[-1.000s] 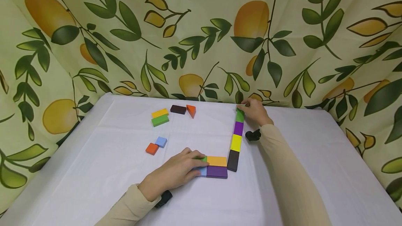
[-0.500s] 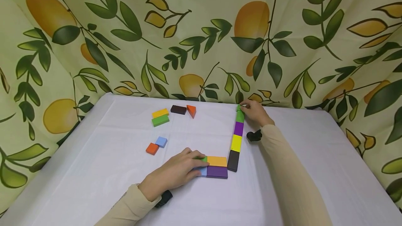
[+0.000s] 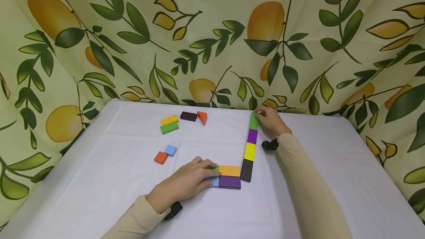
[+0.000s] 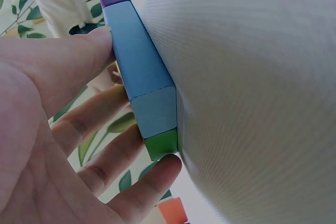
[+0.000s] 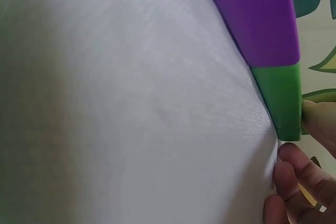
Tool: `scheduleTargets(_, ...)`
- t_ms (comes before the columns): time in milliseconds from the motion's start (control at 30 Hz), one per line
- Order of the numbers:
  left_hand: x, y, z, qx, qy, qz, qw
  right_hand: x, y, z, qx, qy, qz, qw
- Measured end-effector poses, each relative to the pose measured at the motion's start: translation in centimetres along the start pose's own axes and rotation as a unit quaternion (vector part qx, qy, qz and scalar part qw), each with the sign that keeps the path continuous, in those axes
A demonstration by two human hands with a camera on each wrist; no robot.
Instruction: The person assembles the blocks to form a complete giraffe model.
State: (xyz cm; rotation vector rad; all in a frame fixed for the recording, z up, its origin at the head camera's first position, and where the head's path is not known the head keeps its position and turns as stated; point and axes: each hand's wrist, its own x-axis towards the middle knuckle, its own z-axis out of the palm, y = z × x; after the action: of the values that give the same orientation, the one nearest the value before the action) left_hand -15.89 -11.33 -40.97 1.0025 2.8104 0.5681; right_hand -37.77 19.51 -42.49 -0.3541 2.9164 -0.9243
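Note:
In the head view, my left hand (image 3: pixel 184 182) lies over the left end of a double row of blocks, covering parts of the green block (image 3: pixel 216 168) and the light blue block (image 4: pixel 144 56). Its thumb touches the blue block, and one finger reaches the green block's end. The orange block (image 3: pixel 229 170) and dark purple block (image 3: pixel 230 182) show to the right. My right hand (image 3: pixel 271 119) pinches the green block (image 3: pixel 254 121) at the far end of a long column, thumb on top, fingertip at its end. Below it follow purple (image 3: pixel 252 136), yellow (image 3: pixel 250 151) and black (image 3: pixel 246 170) blocks.
On the white tablecloth (image 3: pixel 106 180), further left, lie a yellow block (image 3: pixel 169 119), a green block (image 3: pixel 169 127), a dark brown block (image 3: pixel 188 116) and an orange-red triangular block (image 3: pixel 202 117). Nearer are small blue (image 3: pixel 170 150) and red (image 3: pixel 161 157) blocks. A patterned curtain (image 3: pixel 219 73) stands behind.
The green piece at the column's far end has shifted from slightly askew to flush with the column. My right hand has moved slightly with it; my left hand stays in place.

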Motion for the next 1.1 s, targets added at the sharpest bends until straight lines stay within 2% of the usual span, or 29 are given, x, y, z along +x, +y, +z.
scheduleTargets(233,0.0,0.0,0.0,0.0,0.0,0.001,1.0,-0.2,-0.5,0.0,-0.006,0.014,-0.015,0.9998)
scheduleTargets(500,-0.1,0.0,0.0,-0.001,0.001,0.001,1.0,-0.1,-2.6,-0.1,0.003,0.019,-0.049,0.9986)
scheduleTargets(700,-0.1,0.0,0.0,-0.001,-0.01,-0.008,0.9999,0.0,-4.5,0.1,0.013,0.004,-0.086,0.9962)
scheduleTargets(1100,0.1,0.0,0.0,0.005,-0.002,0.005,1.0,0.4,-8.7,1.9,0.011,-0.043,-0.127,0.9909)
